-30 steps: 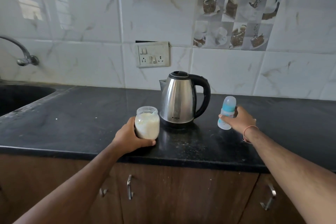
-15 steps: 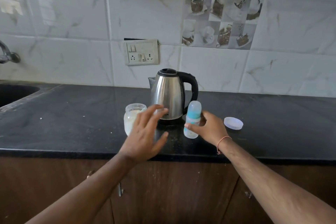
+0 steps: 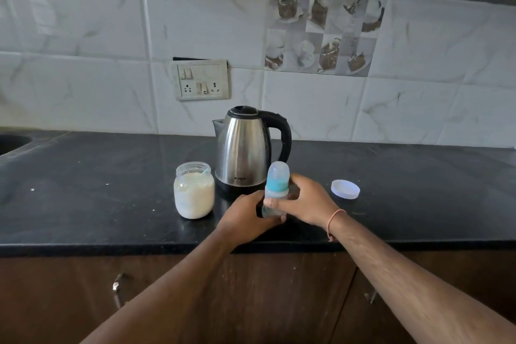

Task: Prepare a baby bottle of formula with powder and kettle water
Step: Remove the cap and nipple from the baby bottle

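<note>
Blue-collared clear plastic baby bottle (image 3: 275, 190) gripped in both my hands (image 3: 248, 216) (image 3: 305, 200); next, unscrew its top.

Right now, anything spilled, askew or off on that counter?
Small white specks dot the black countertop left of the open powder jar, likely spilled powder. The jar's lid lies apart, right of the kettle. Nothing else stands out.

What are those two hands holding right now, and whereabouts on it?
Both hold the small clear baby bottle with the blue collar and domed cap. The left hand has its grip round the lower body; the right hand holds just under the collar.
</note>
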The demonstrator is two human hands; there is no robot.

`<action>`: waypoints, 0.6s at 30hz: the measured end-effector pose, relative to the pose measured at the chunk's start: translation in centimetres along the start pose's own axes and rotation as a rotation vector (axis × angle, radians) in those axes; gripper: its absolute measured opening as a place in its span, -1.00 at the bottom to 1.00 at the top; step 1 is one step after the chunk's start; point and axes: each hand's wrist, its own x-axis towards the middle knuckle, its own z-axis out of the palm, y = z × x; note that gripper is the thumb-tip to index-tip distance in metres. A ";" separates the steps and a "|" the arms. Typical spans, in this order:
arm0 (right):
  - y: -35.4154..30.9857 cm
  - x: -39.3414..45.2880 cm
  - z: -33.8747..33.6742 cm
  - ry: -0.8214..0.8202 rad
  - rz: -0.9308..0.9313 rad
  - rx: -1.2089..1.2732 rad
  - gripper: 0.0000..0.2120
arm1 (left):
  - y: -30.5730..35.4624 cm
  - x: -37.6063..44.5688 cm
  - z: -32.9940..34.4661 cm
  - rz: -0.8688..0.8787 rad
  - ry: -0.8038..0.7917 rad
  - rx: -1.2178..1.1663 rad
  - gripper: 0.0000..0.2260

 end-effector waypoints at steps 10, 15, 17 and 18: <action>-0.5 0.8 -1.1 0.147 -0.049 0.213 -0.55 | -0.7 0.6 0.2 -0.130 -0.057 0.038 -0.27; -0.4 0.5 -0.9 0.134 -0.072 0.250 -0.57 | -0.7 1.0 0.3 -0.145 -0.069 0.069 -0.34; -0.8 0.6 -1.3 0.151 -0.078 0.420 -0.63 | -0.6 1.1 0.3 -0.146 -0.083 0.064 -0.35; -1.1 0.8 -1.7 0.167 -0.087 0.487 -0.65 | -0.7 1.1 0.2 -0.146 -0.088 0.061 -0.35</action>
